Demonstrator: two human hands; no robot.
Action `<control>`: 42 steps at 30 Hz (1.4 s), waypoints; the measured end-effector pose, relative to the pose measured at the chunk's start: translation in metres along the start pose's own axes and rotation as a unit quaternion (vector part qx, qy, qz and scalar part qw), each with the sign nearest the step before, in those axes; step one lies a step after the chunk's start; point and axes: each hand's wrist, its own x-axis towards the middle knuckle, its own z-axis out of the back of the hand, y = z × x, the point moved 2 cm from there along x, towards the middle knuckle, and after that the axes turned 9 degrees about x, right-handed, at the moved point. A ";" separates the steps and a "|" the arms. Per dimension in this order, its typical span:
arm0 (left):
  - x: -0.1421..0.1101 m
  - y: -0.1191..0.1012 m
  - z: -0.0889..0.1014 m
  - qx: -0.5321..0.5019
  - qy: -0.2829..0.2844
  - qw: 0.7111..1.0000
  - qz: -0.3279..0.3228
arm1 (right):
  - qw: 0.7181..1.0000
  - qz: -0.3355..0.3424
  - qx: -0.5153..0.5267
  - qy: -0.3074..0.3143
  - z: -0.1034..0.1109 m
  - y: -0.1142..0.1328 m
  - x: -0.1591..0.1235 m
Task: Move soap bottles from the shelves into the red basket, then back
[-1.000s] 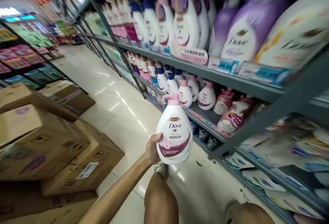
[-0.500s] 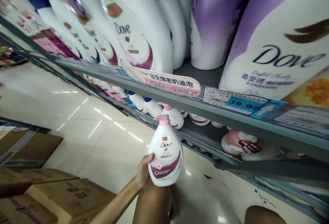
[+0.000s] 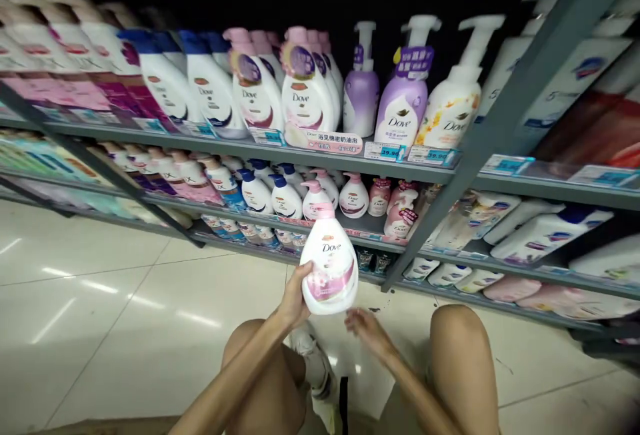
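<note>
My left hand (image 3: 295,298) grips a white Dove pump bottle (image 3: 330,268) with a pink cap and pink label, held upright in front of the lower shelf. Just below the bottle's base, my right hand (image 3: 365,328) hovers with its fingers loosely spread, holding nothing. Both my bare knees show at the bottom as I crouch. Behind the bottle, similar pink-capped bottles (image 3: 354,195) stand in a row on the lower shelf (image 3: 370,225).
Grey metal shelving (image 3: 450,172) runs across the view, packed with body wash bottles and price tags. A diagonal shelf brace (image 3: 480,148) crosses at right. Pale glossy floor tiles (image 3: 100,302) lie at left.
The view has swung from along the aisle to face the shelves, and the boxes at left are gone from view. My right hand has come into view under the bottle.
</note>
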 end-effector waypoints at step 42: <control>0.186 -0.018 0.017 0.589 -0.016 0.728 -0.349 | 0.945 0.271 -0.179 -0.040 0.074 0.101 0.201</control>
